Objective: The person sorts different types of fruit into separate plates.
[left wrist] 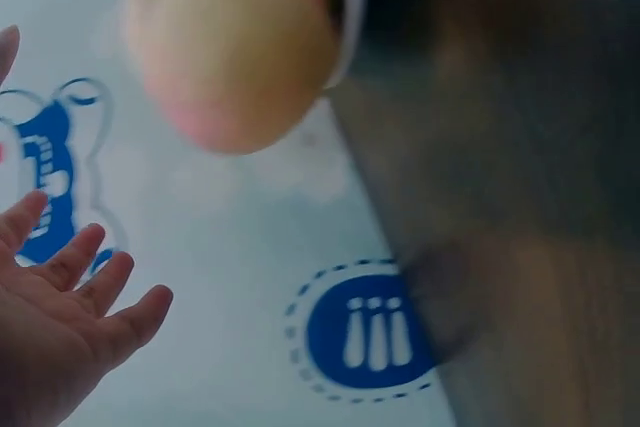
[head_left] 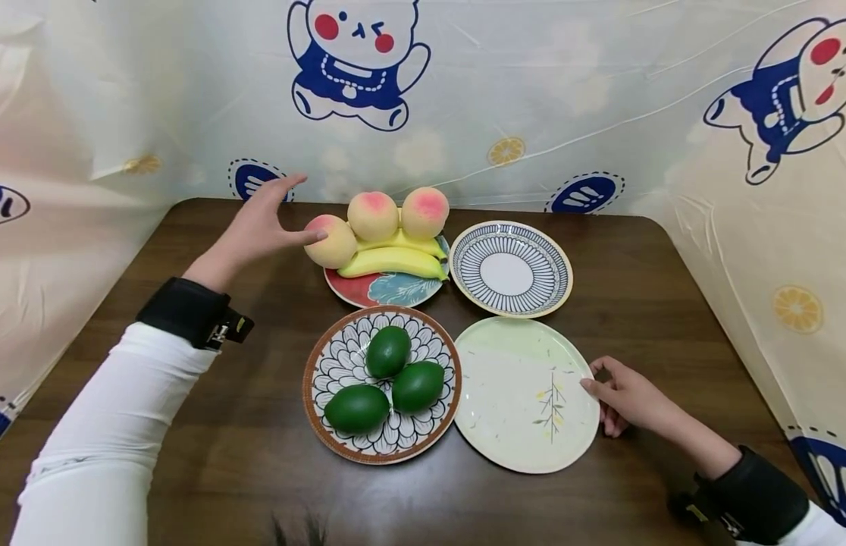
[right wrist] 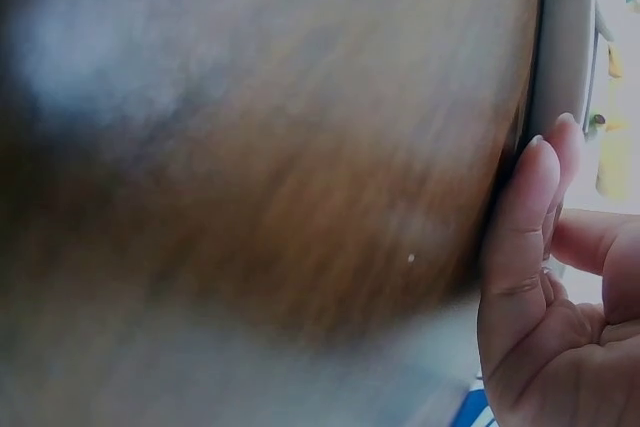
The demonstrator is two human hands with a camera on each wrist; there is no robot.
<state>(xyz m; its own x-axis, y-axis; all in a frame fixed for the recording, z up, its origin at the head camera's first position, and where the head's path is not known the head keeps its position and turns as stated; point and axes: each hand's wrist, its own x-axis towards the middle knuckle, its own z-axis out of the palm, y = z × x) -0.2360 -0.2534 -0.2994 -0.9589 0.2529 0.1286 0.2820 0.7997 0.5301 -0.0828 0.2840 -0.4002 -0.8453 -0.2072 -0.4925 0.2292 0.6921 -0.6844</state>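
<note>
My left hand (head_left: 255,227) is spread open at the left of the fruit, its thumb reaching in front of the nearest peach (head_left: 331,244). In the left wrist view the palm and fingers (left wrist: 125,322) stand apart from the peach (left wrist: 240,47). Two more peaches (head_left: 373,216) and yellow bananas (head_left: 394,262) share a red and blue plate (head_left: 351,288). On the right, my right hand (head_left: 631,398) pinches the rim of a pale green plate (head_left: 505,394), thumb on top. From the right wrist, fingers (right wrist: 520,217) show against that plate's edge (right wrist: 562,37).
A brown-rimmed plate (head_left: 314,409) with a petal pattern bears three dark green oval fruits (head_left: 389,351). Behind the pale green plate is a blue-and-white striped plate (head_left: 508,271). The plates stand close together on a dark wooden table (head_left: 245,455), with a printed curtain (head_left: 532,91) behind.
</note>
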